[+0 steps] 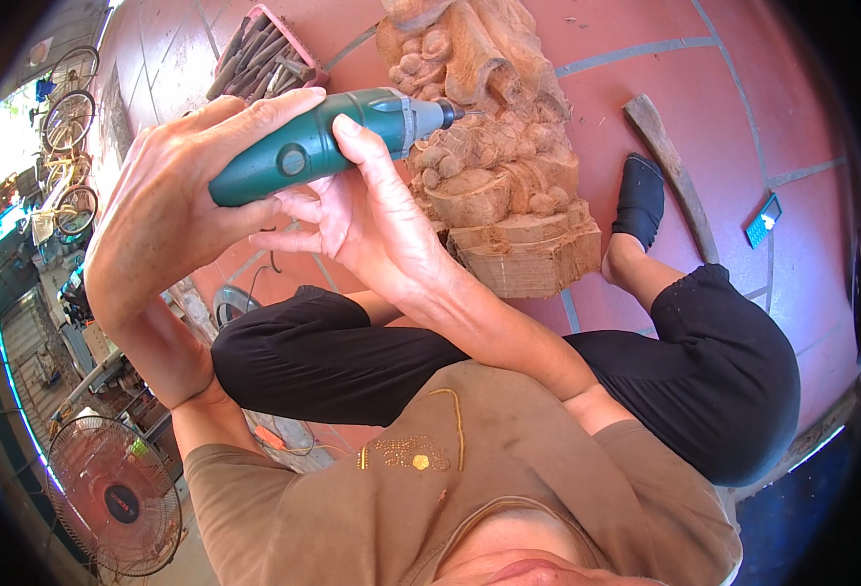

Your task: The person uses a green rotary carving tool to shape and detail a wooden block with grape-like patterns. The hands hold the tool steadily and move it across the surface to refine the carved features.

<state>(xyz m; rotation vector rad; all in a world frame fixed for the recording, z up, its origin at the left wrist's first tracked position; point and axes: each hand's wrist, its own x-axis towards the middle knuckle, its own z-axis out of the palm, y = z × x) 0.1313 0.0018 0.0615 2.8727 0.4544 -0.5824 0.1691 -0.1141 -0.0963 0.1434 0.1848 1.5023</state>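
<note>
A green rotary tool with a grey collar and black chuck is held by both hands, its nose pointing right. My left hand wraps around its rear end. My right hand grips the front part of the body from the near side, thumb on top. Ahead of the chuck lies a carved block of brown wood, covered in rounded shapes and folds, with a plain base at its near end. The thin bit overlaps the carving in view; whether it touches the wood I cannot tell.
At the far left stands a pink box filled with chisel-like tools. A curved wooden stick lies right of the carving, beside my foot. Further right is a small teal object. A fan and bicycles are on the left.
</note>
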